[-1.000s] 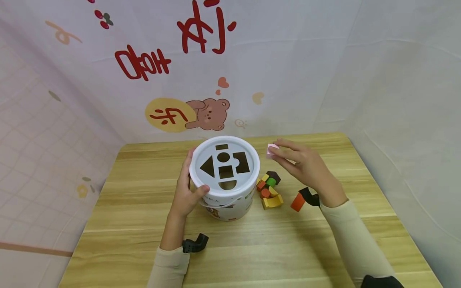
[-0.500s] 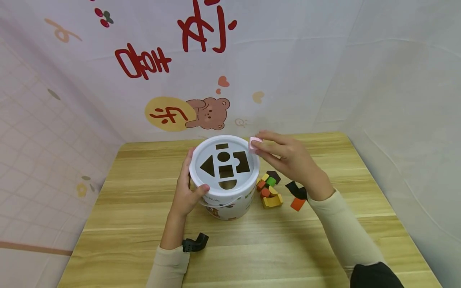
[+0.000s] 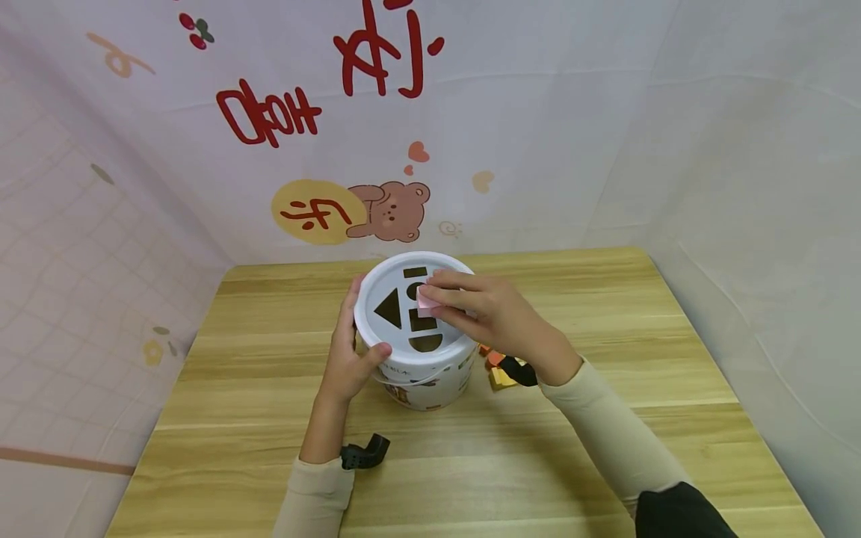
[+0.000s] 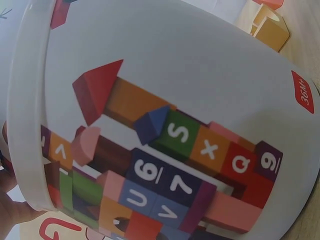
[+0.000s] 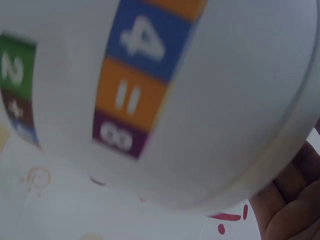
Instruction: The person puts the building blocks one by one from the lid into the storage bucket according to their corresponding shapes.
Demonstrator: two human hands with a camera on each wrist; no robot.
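A white bucket (image 3: 430, 400) stands upright on the wooden table, its lid (image 3: 389, 340) pierced with holes of several shapes. My left hand (image 3: 348, 362) holds it by the left side, thumb over the front rim. Printed letters and numbers cover the bucket's wall (image 4: 175, 55) in the left wrist view. Over the middle of the lid, my right hand (image 3: 494, 314) pinches a pink block (image 3: 425, 302) by the square hole. Whether the block touches the lid I cannot tell. In the right wrist view the bucket hides the block and part of my right hand (image 5: 292, 202).
Loose blocks lie right of the bucket, a yellow block (image 3: 501, 379) among them, partly hidden by my right hand and its wrist camera (image 3: 521, 370). A printed cloth wall (image 3: 551, 164) rises behind the table (image 3: 249, 359).
My right hand has carried the pink block leftward from beside the bucket, past the rim and over the lid's middle. My left hand and the bucket have stayed put.
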